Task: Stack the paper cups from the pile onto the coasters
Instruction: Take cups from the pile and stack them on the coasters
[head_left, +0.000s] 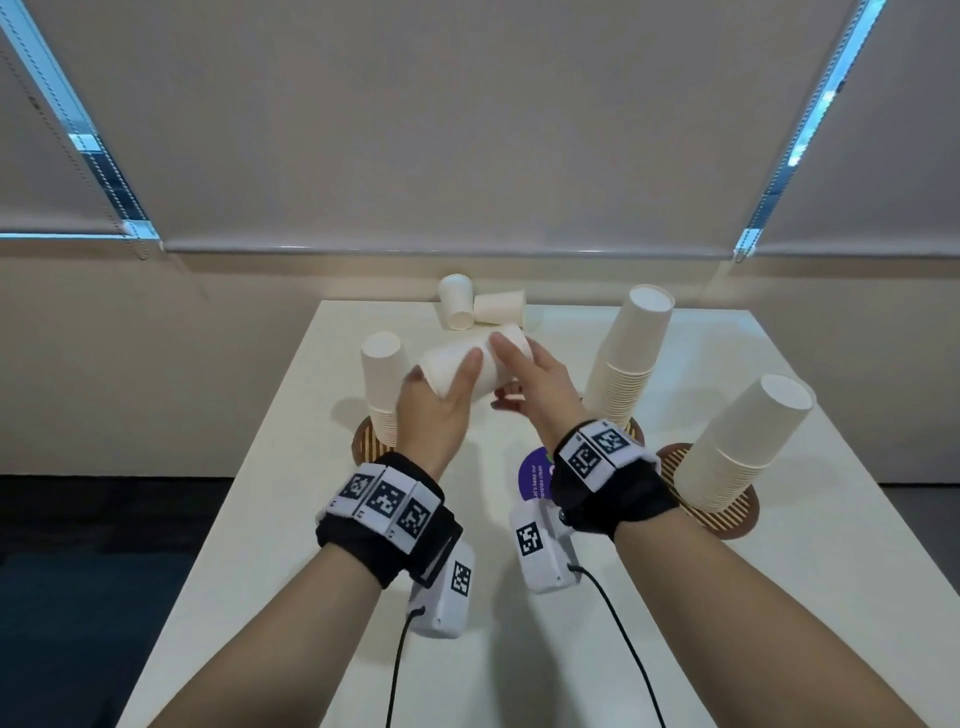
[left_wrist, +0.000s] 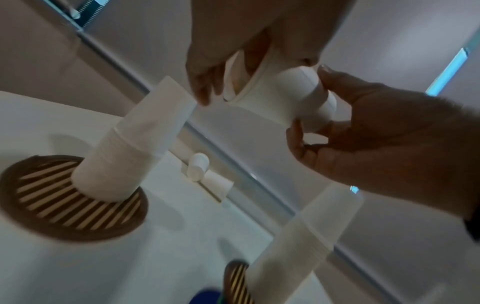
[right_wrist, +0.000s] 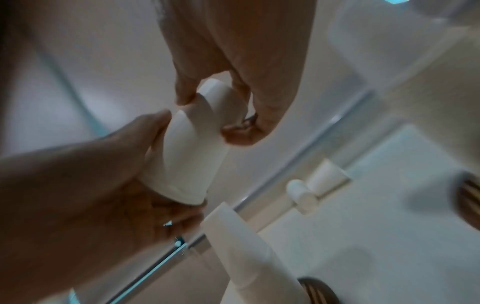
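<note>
We see the wrist bands (head_left: 387, 504) with black-and-white markers nearest the lens, white camera units slung under both forearms, cables trailing off the near table edge; left hand (head_left: 434, 410) is curled round the wide end of a nested pair of paper cups (head_left: 457, 364), thumb over the top, fingers underneath; right hand (head_left: 540, 384) pinches the narrow end of the same pair, fingertips on the inner cup's base; the left wrist view shows the inner cup (left_wrist: 315, 102) sticking out of the outer one, the outer one's rim squashed oval; the pair is lifted off the table (head_left: 675, 597), lying roughly on its side, above the middle of the far half.

Short stack (head_left: 383, 384) of upside-down cups sits on a slatted round coaster (head_left: 366, 444) near the left edge, just beside the left hand; tall stack (head_left: 631, 353) stands on a coaster right of the hands, that coaster mostly hidden by the right wrist; a third stack (head_left: 743, 441) stands on a coaster (head_left: 727, 512) by the right edge; both right stacks appear to lean outward.

Two loose cups (head_left: 480, 304) lie on their sides at the far edge, touching each other; that is the pile; a purple round sticker (head_left: 535, 475) with small text lies mid-table, partly under the right wrist.

Roller blinds (head_left: 467, 130) cover the wall behind.
</note>
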